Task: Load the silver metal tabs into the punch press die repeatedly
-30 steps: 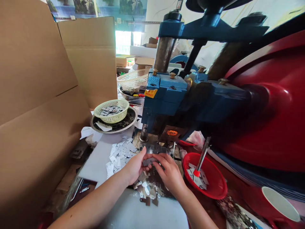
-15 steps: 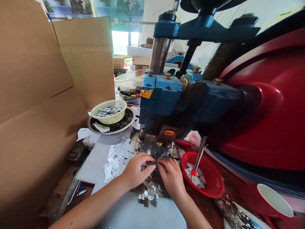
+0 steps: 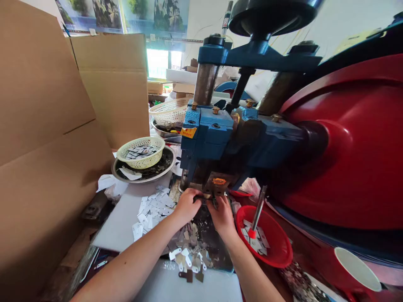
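My left hand (image 3: 186,205) and my right hand (image 3: 222,212) reach side by side under the head of the blue press (image 3: 217,134), at its die area below an orange glowing spot (image 3: 219,181). Both hands have fingers curled and pinched round a small dark metal piece (image 3: 204,199) between them. A heap of small flat metal plates (image 3: 153,209) lies on the grey sheet just left of my left hand. More stamped pieces (image 3: 189,260) lie scattered on the bench below my wrists.
A red bowl (image 3: 277,256) with plates and a red-tipped tool (image 3: 256,214) sits to the right. A cream basket (image 3: 140,152) rests in a steel pan (image 3: 143,172) at back left. Cardboard walls (image 3: 47,126) stand left. The red flywheel (image 3: 346,147) fills the right; a white cup (image 3: 359,264) sits low right.
Both hands have moved forward from the bench into the press's die area, carrying the small metal piece with them. The view has tilted slightly upward.
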Demonstrator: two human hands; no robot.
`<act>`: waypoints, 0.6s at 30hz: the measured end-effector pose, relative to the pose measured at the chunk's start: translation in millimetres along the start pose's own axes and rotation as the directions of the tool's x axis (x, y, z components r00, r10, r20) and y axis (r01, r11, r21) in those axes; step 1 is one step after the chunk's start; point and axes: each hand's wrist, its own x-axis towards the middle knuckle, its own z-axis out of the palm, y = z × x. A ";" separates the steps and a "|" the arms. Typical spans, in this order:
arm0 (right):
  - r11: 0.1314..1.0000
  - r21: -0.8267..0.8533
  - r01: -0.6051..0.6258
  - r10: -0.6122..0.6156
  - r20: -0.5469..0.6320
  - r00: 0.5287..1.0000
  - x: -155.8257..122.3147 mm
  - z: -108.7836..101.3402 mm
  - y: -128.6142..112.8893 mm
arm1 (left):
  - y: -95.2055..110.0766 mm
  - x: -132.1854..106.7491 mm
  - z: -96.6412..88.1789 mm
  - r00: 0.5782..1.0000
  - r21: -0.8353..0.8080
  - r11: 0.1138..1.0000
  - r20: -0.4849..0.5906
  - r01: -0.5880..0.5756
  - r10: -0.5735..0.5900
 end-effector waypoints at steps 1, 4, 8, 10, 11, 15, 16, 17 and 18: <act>1.000 0.010 -0.006 0.006 0.004 1.000 0.5 1.3 0.9 | -2.2 1.5 0.3 1.000 -0.007 1.000 0.016 0.003 -0.003; 1.000 0.019 -0.021 0.021 0.014 1.000 1.6 4.9 3.3 | -6.9 5.5 -0.1 0.998 -0.020 1.000 0.062 -0.004 0.005; 0.999 0.031 -0.033 0.033 0.010 0.999 3.2 8.4 4.0 | -7.5 8.2 -3.0 0.992 -0.020 0.999 0.118 -0.046 0.048; 0.999 0.038 -0.032 0.032 0.012 0.999 3.9 9.5 3.2 | -6.6 8.6 -4.9 0.988 -0.013 0.997 0.136 -0.070 0.071; 0.999 0.042 -0.031 0.030 0.014 0.999 4.1 10.0 2.8 | -6.1 8.7 -5.7 0.986 -0.009 0.997 0.144 -0.082 0.083; 0.998 0.050 -0.027 0.027 0.009 1.000 4.4 11.8 1.8 | -4.4 10.1 -6.1 0.978 0.003 0.993 0.170 -0.122 0.119; 0.998 0.052 -0.027 0.027 0.007 1.000 4.2 12.0 1.5 | -3.8 10.6 -5.8 0.978 0.007 0.992 0.170 -0.127 0.124; 0.998 0.053 -0.027 0.027 0.003 1.000 3.8 11.8 1.0 | -3.0 10.9 -5.9 0.978 0.010 0.991 0.167 -0.130 0.126; 0.998 0.053 -0.027 0.027 -0.003 1.000 2.8 10.9 0.3 | -1.9 10.8 -6.6 0.979 0.015 0.991 0.158 -0.130 0.126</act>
